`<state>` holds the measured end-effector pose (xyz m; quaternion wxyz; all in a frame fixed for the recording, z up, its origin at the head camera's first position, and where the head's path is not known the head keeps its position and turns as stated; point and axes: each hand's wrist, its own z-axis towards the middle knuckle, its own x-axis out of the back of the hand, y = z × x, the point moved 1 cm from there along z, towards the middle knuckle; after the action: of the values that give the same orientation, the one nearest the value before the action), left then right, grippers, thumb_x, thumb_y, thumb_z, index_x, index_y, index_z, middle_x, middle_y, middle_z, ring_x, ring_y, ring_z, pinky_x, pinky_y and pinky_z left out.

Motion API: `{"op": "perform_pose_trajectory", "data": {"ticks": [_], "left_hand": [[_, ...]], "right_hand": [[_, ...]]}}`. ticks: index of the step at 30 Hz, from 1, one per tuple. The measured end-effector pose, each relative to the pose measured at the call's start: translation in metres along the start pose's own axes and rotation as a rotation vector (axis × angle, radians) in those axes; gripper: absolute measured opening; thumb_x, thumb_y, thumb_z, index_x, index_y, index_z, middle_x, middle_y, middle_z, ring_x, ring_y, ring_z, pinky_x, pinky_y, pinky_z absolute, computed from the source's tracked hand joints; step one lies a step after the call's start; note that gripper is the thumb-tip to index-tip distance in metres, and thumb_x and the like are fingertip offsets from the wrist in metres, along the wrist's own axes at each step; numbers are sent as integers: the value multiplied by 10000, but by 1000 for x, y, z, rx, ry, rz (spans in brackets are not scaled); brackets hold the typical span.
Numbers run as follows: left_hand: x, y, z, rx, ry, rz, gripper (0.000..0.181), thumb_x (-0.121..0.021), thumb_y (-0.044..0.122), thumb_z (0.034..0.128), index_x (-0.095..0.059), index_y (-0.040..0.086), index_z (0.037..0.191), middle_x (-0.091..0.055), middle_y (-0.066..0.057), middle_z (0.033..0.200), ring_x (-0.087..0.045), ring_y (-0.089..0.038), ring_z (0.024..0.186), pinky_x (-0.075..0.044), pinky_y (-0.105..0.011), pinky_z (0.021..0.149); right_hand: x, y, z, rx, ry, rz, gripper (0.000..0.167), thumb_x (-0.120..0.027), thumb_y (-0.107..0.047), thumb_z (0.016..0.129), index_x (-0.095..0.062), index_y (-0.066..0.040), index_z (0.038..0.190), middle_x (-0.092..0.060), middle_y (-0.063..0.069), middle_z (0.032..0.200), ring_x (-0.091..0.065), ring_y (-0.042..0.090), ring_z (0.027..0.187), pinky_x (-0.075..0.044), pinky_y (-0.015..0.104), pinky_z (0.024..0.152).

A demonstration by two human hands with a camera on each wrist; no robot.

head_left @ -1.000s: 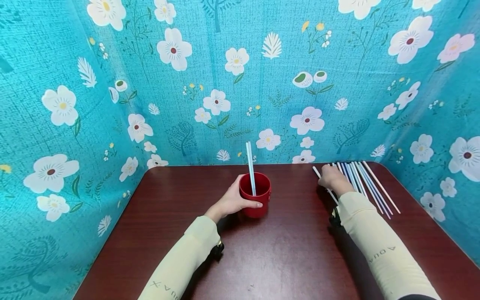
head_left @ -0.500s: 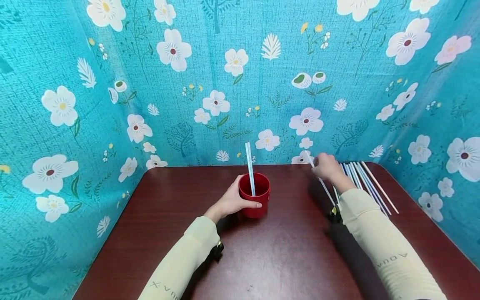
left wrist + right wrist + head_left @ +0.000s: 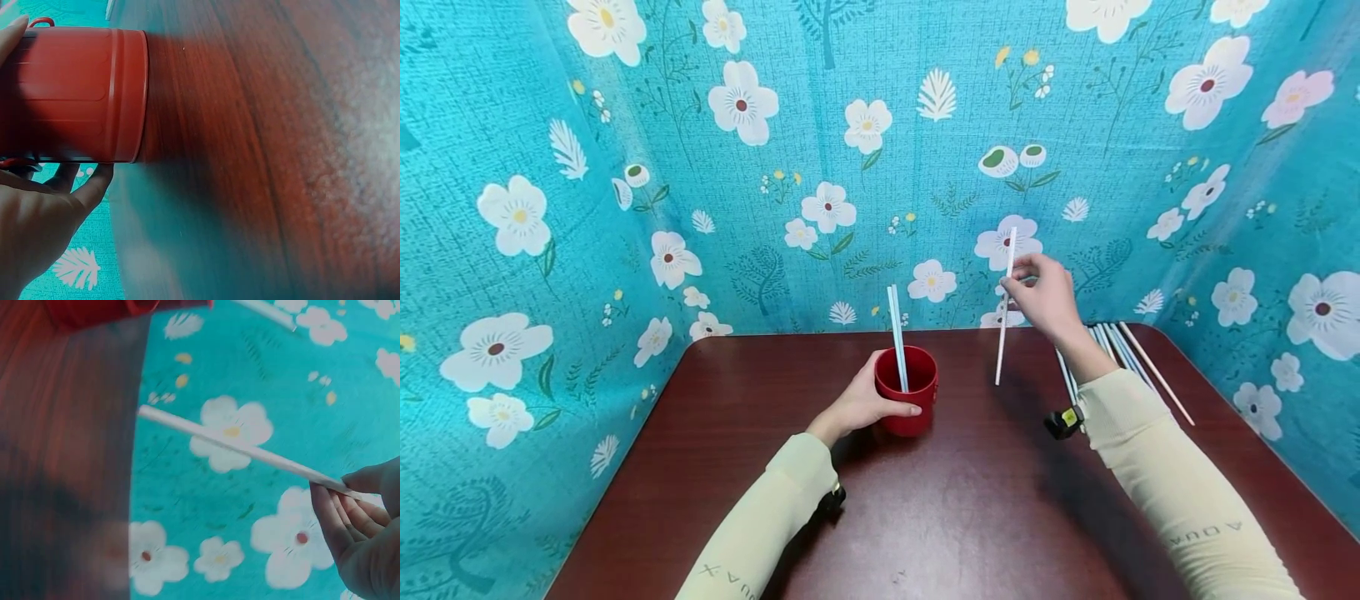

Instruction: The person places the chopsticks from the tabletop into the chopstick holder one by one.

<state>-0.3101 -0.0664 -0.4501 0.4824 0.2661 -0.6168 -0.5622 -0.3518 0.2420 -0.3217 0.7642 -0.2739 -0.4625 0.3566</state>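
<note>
One slim white stick (image 3: 1002, 337), mid-right, is pinched by right fingers (image 3: 331, 519); left fingers (image 3: 901, 409) grip one red cylindrical cup (image 3: 907, 423) containing two pale-blue sticks (image 3: 899, 333).

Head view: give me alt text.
A right hand pinches a white stick nearly upright while the left hand grips a red cup holding two pale-blue sticks. More sticks lie at right on the dark wooden table, before turquoise floral fabric.

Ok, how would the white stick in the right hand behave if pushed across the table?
The white stick seems stiff: it looks straight though the right hand pinches it off-centre. Being slim, it's probably light. It might skid easily, as the table looks glossy.
</note>
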Motion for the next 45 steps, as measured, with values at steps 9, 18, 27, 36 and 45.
{"op": "perform_pose_trajectory", "data": {"ticks": [9,18,27,36,45], "left_hand": [[3,1,1,-13,2,0,909,-934,223,735,-388,259,1461,-538,49,1408,-502,-231,1302,-597,-432,868],[3,-2,2,-4,12,12,907,-935,238,733,-387,264,1456,-538,52,1408,-493,-267,1324,-598,-417,864],[3,-1,2,4,10,3,902,-934,214,731,-392,271,1450,-540,39,1413,-491,-279,1330,-597,-424,862],[1,-1,1,7,-3,-9,912,-935,237,734,-382,254,1460,-521,-15,1443,-462,-344,1360,-598,-448,863],[0,-1,1,6,1,-2,910,-932,233,734,-385,260,1461,-542,37,1409,-484,-309,1339,-588,-434,889]], "right_hand": [[-9,-44,-6,122,55,171,316,-670,-113,989,-614,21,1269,-680,203,1048,-724,109,815,-620,300,670],[-23,-70,-10,202,42,237,352,-686,-148,992,-601,5,1297,-680,183,1054,-717,290,918,-623,335,706],[-36,-84,-17,216,13,256,343,-687,-91,985,-574,26,1286,-678,207,1059,-718,325,958,-624,399,730],[-42,-102,-30,188,-33,272,304,-645,27,975,-539,106,1248,-650,299,1025,-701,430,934,-624,380,704],[-61,-68,-22,205,-69,255,298,-671,-103,996,-562,28,1241,-686,196,994,-724,318,872,-627,441,706]]}}
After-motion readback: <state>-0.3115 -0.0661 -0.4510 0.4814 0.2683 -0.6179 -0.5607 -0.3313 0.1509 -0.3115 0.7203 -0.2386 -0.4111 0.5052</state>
